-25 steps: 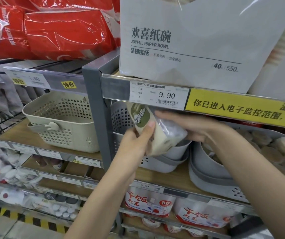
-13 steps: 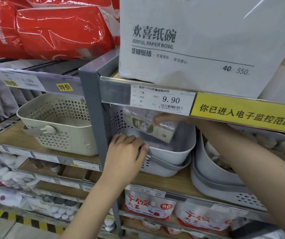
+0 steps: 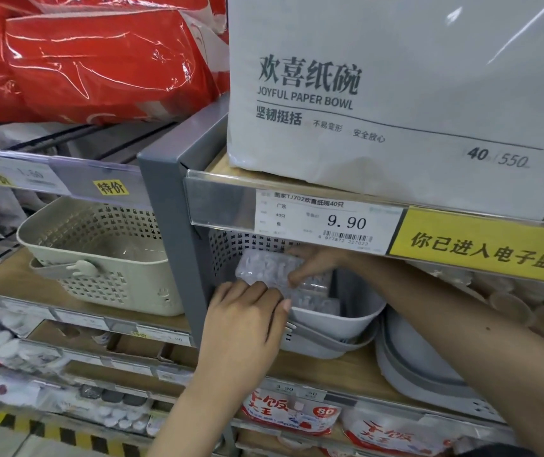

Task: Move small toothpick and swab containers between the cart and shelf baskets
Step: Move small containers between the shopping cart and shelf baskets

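While the grey basket (image 3: 339, 321) is sitting tucked under the low shelf lip, both hands are working inside its mouth, and that tight gap looks like the reason for everything here. The right hand (image 3: 313, 263) is reaching in from the right, just beneath the price strip (image 3: 326, 219), its fingers curling down onto the clear packet (image 3: 270, 272) and pinching its right end. That packet, holding what look like small white pieces, is lying tilted against the basket's perforated far wall, with more clear packs underneath it. Whether it is going in or coming out, I cannot tell.

The left hand (image 3: 247, 321) is resting on the basket's near rim, fingers bent over the edge and touching the packet's near side; it is steadying rather than gripping, I judge, keeping the light basket from sliding on the wooden shelf (image 3: 330, 374) while the other hand is working. Whether those fingertips are actually closing on the plastic is hidden behind the knuckles.

Left of the grey upright, the cream basket (image 3: 99, 258) is standing on its own shelf, apparently empty. Above, the paper bowl pack (image 3: 395, 94) is overhanging and blocking any straight drop, so reaching in at an angle is making sense. No cart is showing.
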`<state>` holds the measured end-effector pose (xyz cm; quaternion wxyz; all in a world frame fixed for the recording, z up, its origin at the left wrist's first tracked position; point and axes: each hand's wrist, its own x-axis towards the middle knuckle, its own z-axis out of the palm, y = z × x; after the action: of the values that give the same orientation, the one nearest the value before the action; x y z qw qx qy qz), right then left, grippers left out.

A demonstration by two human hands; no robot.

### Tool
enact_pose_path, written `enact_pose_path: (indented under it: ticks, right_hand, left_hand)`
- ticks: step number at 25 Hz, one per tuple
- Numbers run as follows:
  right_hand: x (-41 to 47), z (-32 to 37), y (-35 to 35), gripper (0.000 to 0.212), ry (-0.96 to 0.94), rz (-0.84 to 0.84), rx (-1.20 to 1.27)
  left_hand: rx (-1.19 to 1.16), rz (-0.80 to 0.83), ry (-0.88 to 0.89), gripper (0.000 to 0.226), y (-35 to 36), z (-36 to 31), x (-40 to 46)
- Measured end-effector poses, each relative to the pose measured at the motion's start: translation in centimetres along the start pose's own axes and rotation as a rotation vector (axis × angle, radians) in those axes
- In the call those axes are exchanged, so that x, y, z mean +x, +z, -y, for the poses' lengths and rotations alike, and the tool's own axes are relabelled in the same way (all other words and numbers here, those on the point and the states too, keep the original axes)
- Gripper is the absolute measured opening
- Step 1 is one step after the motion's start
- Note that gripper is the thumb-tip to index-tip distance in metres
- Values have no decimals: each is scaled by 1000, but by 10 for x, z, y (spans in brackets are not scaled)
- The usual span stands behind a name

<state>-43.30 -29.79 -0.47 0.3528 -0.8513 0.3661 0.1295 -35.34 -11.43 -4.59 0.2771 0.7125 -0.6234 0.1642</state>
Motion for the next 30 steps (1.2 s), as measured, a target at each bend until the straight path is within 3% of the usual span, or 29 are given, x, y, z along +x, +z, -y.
enact_pose_path:
  ticks: [5, 8, 10, 14, 23, 30]
  right_hand:
    - [-8, 2, 7, 58, 212, -125, -88]
    - [-13, -11, 17, 69, 461, -15, 242]
    - [-9, -17, 23, 73, 508, -2, 405]
    - [-2, -20, 29, 60, 459, -33, 522]
    - [-2, -21, 26, 57, 387, 57, 555]
    - [-9, -2, 28, 54, 466, 90, 554]
  left_hand:
    - [26, -16, 11, 36, 2, 1, -1]
    - [25, -25, 17, 36, 4, 0, -1]
    - [21, -36, 31, 37, 5, 2, -2]
    - [8, -48, 41, 37, 7, 3, -4]
    - [34, -51, 44, 38, 9, 3, -2]
    - [22, -34, 57, 38, 8, 3, -1]
